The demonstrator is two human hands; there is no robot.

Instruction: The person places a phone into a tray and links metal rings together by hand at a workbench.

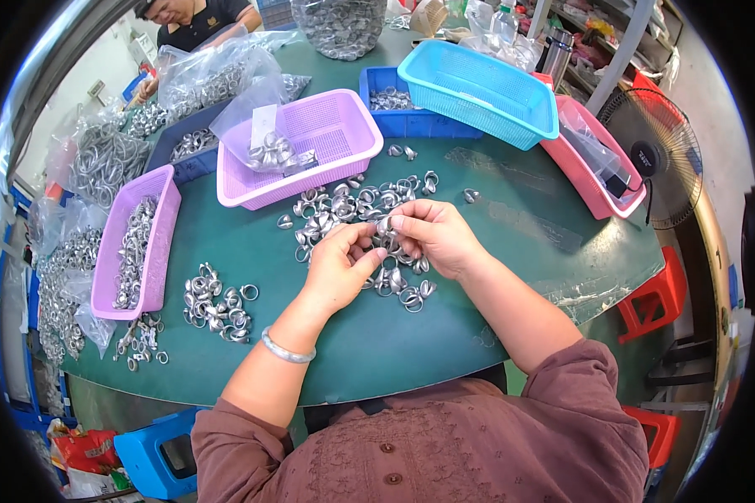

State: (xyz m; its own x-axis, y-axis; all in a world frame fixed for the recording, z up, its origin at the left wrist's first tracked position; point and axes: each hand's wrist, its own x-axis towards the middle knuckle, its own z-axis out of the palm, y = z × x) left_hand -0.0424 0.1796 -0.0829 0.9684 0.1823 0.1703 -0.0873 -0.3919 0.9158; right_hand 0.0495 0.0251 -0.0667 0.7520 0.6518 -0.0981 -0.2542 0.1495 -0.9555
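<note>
Over a loose pile of silver metal rings [323, 216], both of my hands meet in the middle of the green table. My right hand [441, 237] is closed, pinching a silver ring [384, 225] between thumb and fingers. Close against it, my left hand [337, 267] is curled with its fingertips near the same ring; whatever lies within those fingers is hidden. A smaller heap of rings [216, 306] lies left of my left forearm. Further left, a narrow lilac basket [164, 216] holds more silver rings.
Beyond the pile stands a lilac basket [344, 126] with bagged rings. Behind are a blue tray [432, 124], a turquoise basket [478, 80] and bulging bags. A pink basket [625, 197] and a fan [653, 157] stand right. Another person [197, 25] sits across the table [512, 180].
</note>
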